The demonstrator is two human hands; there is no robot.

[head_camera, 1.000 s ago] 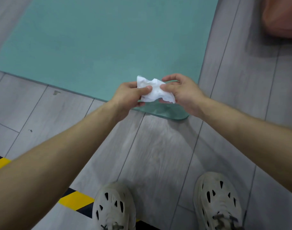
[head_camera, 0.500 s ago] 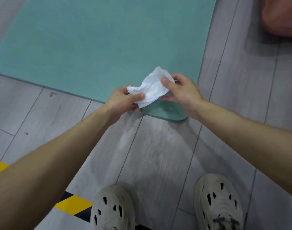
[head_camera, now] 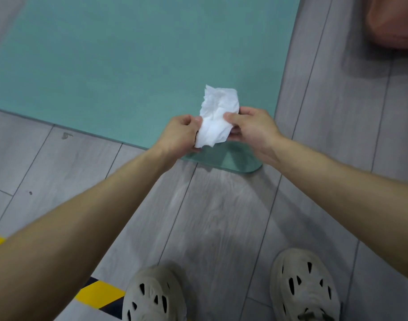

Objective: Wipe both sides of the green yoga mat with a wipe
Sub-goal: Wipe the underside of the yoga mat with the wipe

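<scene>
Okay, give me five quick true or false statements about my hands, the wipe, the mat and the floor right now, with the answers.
1. The left hand and the right hand both hold the white wipe. True.
2. The shoes stand on the grey floor, off the green yoga mat. True.
3. The wipe is pressed flat against the mat. False: it is crumpled and held up between the two hands.
4. The mat is rolled up. False: it lies spread out on the floor.
5. The striped tape on the floor is red and white. False: it is yellow and black.
</scene>
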